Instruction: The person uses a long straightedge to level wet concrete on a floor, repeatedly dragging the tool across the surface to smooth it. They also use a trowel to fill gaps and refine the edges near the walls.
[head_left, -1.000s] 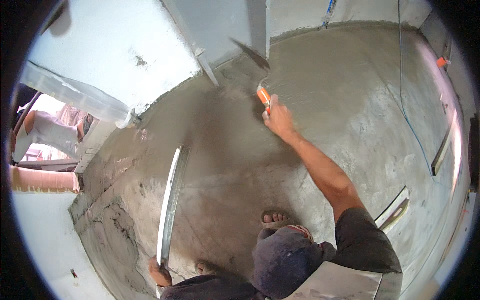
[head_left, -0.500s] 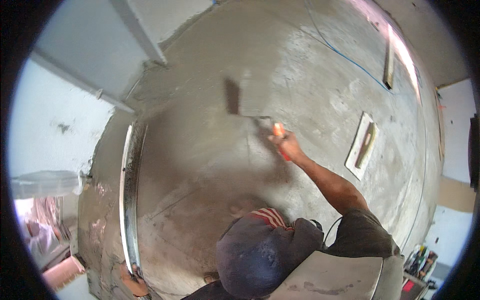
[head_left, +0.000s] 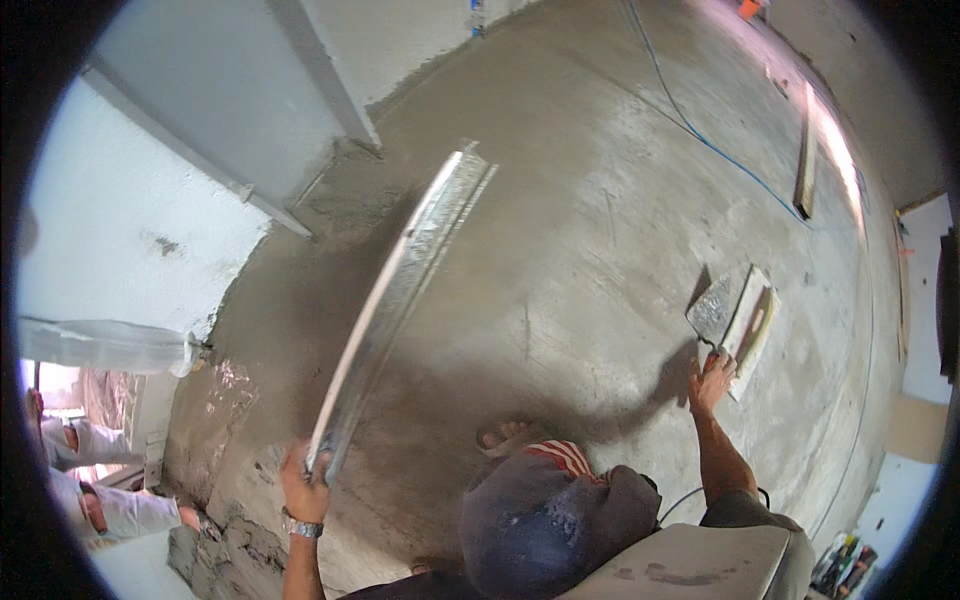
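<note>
My left hand, a watch on its wrist, is closed around the lower end of a long metal straightedge. The bar slants up and to the right over the grey concrete floor, its far end tilted away from the left wall. Over on the right, my right hand grips a trowel with a pointed, mortar-smeared blade; the fingers hide its handle. Right beside that blade a white float with a long handle lies on the floor, close to my fingertips.
A blue cable crosses the far right floor near a long bar. White wall and door frame border the left. Another person's legs stand at lower left. A dark cap covers the lower middle.
The straightedge has swung from near the left wall toward the middle, with my left hand raised. My right hand has carried the trowel from the middle to beside the float. A person's legs appear at left.
</note>
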